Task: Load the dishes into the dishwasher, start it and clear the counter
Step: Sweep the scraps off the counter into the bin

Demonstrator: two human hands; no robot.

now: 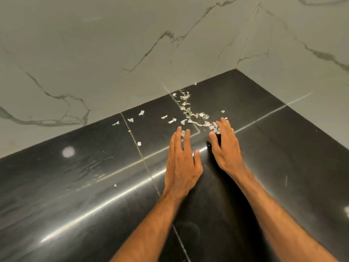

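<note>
Head view — papery scraps point(188, 111), glossy black counter point(75, 176)

Two hands show, one left hand point(181, 167) and one right hand point(226, 148), over one black tabletop point(75, 186) bearing one round pale smudge point(68, 152) and a scatter of pale scraps point(188, 110) too many to count, below two marbled wall panels point(94, 53).

A glossy black stone desk point(75, 186), crossed by thin pale seams, runs to a far-right corner. Pale, torn scraps point(186, 107) lie strewn over its far side. They are thickest in a trail along one seam, with stray flakes scattered to the left and one lone flake nearer.
</note>
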